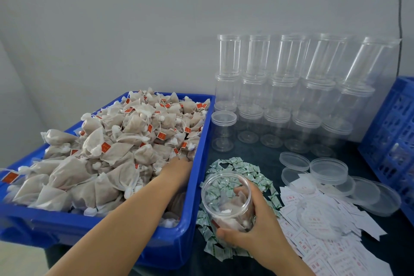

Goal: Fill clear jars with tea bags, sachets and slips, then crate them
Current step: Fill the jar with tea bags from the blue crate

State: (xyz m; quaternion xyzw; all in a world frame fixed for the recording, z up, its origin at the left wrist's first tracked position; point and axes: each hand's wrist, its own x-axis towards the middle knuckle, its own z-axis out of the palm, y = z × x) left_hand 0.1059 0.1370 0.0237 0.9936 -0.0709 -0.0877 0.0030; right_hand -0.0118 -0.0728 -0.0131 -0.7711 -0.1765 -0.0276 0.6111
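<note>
A wide blue tub (195, 186) fills the left half of the view, heaped with pale tea bags (107, 154) that carry small red tags. Behind and to the right, empty clear jars (284, 92) stand stacked in rows against the grey wall (134, 18), and one lidded jar (223, 131) stands alone just beside the tub's far corner. A blue slatted crate (392, 132) rises at the right edge.

On the dark table (264, 157) a spread of white slips (324, 231) with red print covers the lower right, with loose clear lids (329, 170) lying at its far side. A chain of green-and-white sachets (253, 175) curls around the spot where the open jar (226, 201) is held, just right of the tub wall and tilted toward the camera, with a few tea bags inside.

The left forearm reaches diagonally over the tub's near rim; the left hand (177, 171) lies palm down on the heap at the tub's right side, its fingertips buried among the bags, so I cannot tell whether they pinch anything. The right hand (255, 224) wraps the open jar from the right, thumb along its lower near side and fingers curled round the far wall, seen through the plastic.
</note>
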